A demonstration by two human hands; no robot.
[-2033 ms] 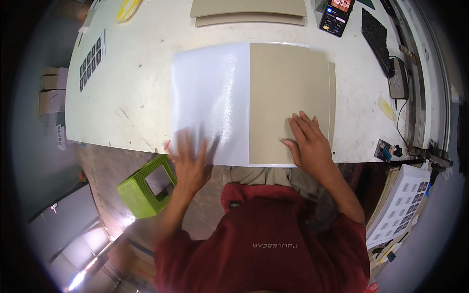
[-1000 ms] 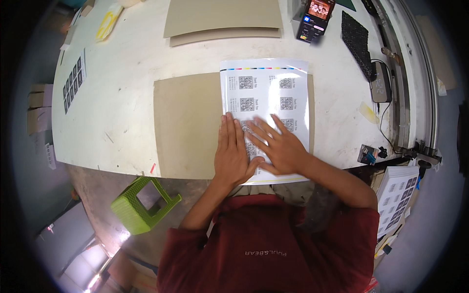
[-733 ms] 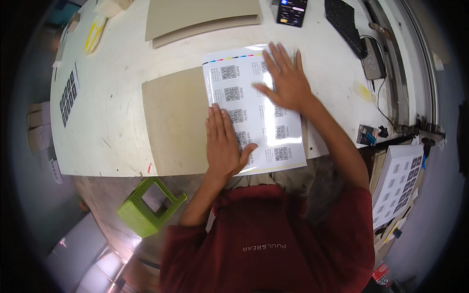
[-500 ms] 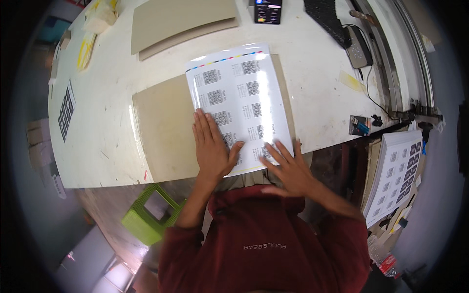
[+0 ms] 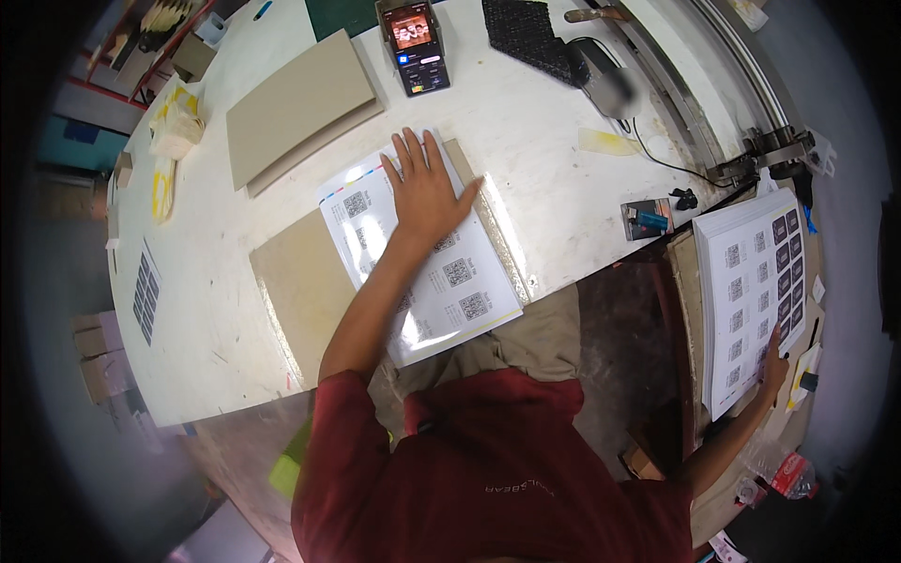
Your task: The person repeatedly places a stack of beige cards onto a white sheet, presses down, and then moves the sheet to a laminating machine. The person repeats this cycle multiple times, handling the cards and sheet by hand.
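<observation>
White table (image 5: 211, 281) holds printed sheet (image 5: 441, 300) under left hand (image 5: 424, 195).

On the scuffed white worktop (image 5: 554, 220), a flat beige cardboard panel (image 5: 305, 291) is laid at the near edge, overlapping beige boards (image 5: 300, 108) beyond it. A yellowish translucent strip (image 5: 608, 142) is carried at right, a dark-patterned white sheet (image 5: 147, 296) at left.

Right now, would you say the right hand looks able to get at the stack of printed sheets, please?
Very likely yes: the right hand is at the edge of the stack of printed sheets, and nothing appears to lie across the top. Whether the hand grips anything is unclear.
</observation>
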